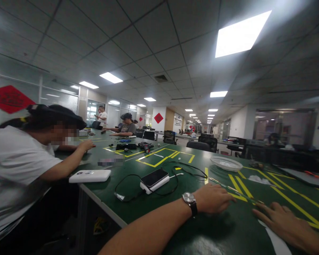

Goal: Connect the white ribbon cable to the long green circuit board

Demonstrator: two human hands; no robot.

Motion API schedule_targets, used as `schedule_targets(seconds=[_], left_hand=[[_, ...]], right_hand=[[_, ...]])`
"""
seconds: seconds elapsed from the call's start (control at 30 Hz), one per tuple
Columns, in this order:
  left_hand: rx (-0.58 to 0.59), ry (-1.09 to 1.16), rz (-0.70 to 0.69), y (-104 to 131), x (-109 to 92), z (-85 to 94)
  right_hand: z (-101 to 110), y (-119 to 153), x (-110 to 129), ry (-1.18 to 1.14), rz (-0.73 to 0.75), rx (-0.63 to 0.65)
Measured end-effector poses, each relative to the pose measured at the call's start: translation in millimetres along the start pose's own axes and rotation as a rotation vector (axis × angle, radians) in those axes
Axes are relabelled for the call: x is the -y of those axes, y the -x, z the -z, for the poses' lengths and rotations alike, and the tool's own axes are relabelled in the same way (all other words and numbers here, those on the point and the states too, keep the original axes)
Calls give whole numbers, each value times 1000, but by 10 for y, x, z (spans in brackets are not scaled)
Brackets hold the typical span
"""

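Note:
My left hand (215,199), with a watch (189,201) on its wrist, is low over the green table. Its fingers are curled together, and what they hold, if anything, is hidden. Just beyond it a long, thin, narrow strip (235,190) with shiny sections runs slantwise toward my right hand (284,221). That hand has its fingers stretched and apart, the tips near the strip's close end; I cannot tell whether they touch it. A white piece of paper (275,237) lies partly under my right hand.
On the green table (149,163) are a phone on a white block (154,180), a black cable (124,198), a white basket (226,163) and crumpled plastic (259,180). A white box (90,176) sits at the left edge. A co-worker in a white shirt (18,170) leans in at left.

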State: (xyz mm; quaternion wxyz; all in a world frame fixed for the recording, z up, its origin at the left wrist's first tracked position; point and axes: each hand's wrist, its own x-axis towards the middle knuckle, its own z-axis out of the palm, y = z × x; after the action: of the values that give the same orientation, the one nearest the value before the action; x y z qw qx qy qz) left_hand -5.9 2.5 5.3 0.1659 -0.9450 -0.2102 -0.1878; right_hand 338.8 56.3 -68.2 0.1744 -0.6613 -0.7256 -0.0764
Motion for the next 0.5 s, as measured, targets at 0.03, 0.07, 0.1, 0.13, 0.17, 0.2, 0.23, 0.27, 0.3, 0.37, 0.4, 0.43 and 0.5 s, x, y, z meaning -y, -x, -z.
schedule_targets(seconds=[0.03, 0.07, 0.1, 0.13, 0.17, 0.2, 0.23, 0.27, 0.3, 0.37, 0.4, 0.43, 0.5], left_hand=[[3, 4, 8, 2, -3, -2], [2, 9, 13, 5, -6, -3], [-4, 15, 19, 7, -8, -3], [-15, 25, 24, 9, -10, -3], [-25, 35, 29, 11, -11, -2], [-30, 46, 35, 12, -11, 0], [-31, 57, 42, 13, -12, 3], [-31, 69, 48, 14, -14, 10], [-31, 81, 54, 15, -17, 18], [-31, 107, 65, 18, -27, 39], [-26, 118, 72, 20, -33, 49], [-16, 128, 78, 23, -39, 56], [14, 147, 83, 30, -50, 55]], right_hand=[[36, 14, 55, 17, -27, 51], [80, 34, 111, 32, -39, 97], [131, 60, 170, 43, -42, 118], [187, 91, 233, 47, -35, 130], [247, 125, 300, 43, -19, 146], [309, 164, 373, 32, 0, 154], [373, 205, 452, 14, 29, 168], [437, 249, 536, -12, 70, 181], [501, 295, 622, -49, 121, 196], [625, 389, 788, -129, 227, 228], [681, 434, 860, -167, 276, 247], [733, 476, 920, -197, 312, 268], [815, 543, 1001, -238, 361, 298]])
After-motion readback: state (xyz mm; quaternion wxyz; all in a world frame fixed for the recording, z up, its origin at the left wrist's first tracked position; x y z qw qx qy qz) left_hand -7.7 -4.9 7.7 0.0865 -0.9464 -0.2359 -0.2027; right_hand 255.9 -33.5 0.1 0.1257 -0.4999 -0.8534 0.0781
